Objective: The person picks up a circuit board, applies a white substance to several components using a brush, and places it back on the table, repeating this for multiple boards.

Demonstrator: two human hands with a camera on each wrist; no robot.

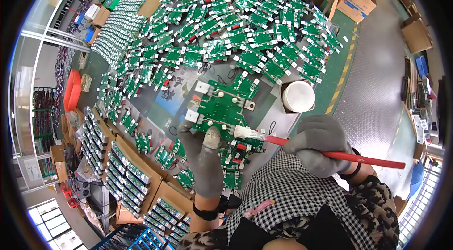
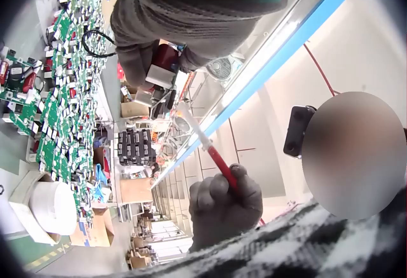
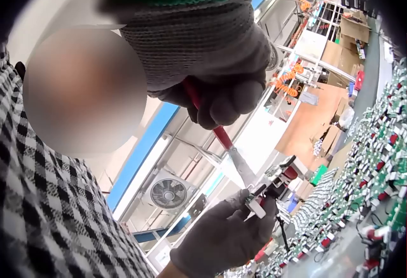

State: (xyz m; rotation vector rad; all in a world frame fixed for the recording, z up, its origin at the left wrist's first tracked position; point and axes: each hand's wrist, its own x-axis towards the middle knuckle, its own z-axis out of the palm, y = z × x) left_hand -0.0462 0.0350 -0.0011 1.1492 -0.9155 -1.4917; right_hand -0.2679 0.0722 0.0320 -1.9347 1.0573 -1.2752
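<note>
In the head view my gloved left hand [image 1: 204,158] grips a green circuit board [image 1: 221,107] by its near edge, thumb on top. White blocks and metal terminals stick out at the board's sides. My gloved right hand [image 1: 318,142] holds a brush by its red handle [image 1: 365,159]. Its pale, white-coated bristles [image 1: 247,133] meet the board's near right corner in this view. From the right wrist, the brush head [image 3: 241,166] points down at the board's edge [image 3: 280,182]. Red and dark parts show on the board's underside in the left wrist view.
A white round tub [image 1: 299,96] sits in a carton right of the held board. Many similar circuit boards [image 1: 217,49] cover the table beyond. Cardboard trays [image 1: 137,174] with rows of boards stand at left. An open cardboard box [image 1: 355,2] lies at the far right.
</note>
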